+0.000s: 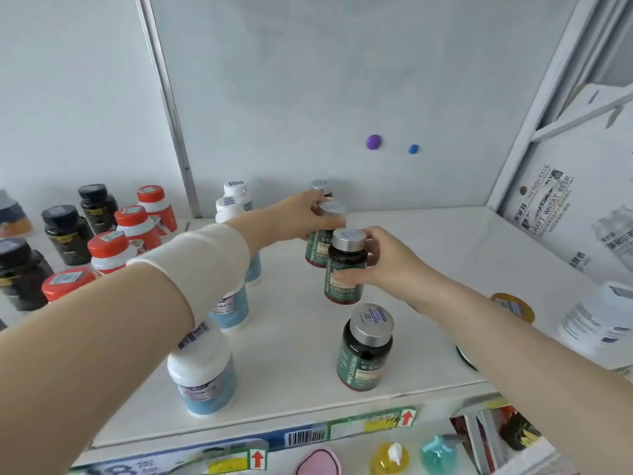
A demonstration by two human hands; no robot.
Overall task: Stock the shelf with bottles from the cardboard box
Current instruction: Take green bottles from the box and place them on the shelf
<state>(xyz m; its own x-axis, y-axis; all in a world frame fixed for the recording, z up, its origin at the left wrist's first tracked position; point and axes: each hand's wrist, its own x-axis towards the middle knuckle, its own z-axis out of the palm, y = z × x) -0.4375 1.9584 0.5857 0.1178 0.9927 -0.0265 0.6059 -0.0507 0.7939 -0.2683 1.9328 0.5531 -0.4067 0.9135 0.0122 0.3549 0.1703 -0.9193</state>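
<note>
Landmark is the front bottle (365, 347): dark, silver cap, upright near the front edge of the shelf (428, 255). Just behind it, the right hand (387, 265) has fingers and thumb wrapped round a second bottle (346, 255). Cannot tell if its base is on the board or just above it. Behind that and slightly left sits a third bottle (331, 210), close against the second. The left hand (301, 217) grasps it at the cap, fingers curled. A fourth cap (320, 186) shows farther back, by the rear panel (308, 80).

Open room is the bare board right of the front bottle, up to the frame (534, 108), plus a strip on its left.

Left of that strip a row of white bottles (202, 375) runs front to back, partly under the left forearm. The nearest one is close to the front edge. Farther left, past the post (174, 132), stand red-capped bottles (137, 224) and black bottles (66, 234).

Right of the front bottle, past the shelf's side edge, are a gold lid (512, 306) and the printed box (561, 214). Two magnets (373, 142) sit on the rear panel. Price tags (308, 437) line the front edge, below the front bottle.
</note>
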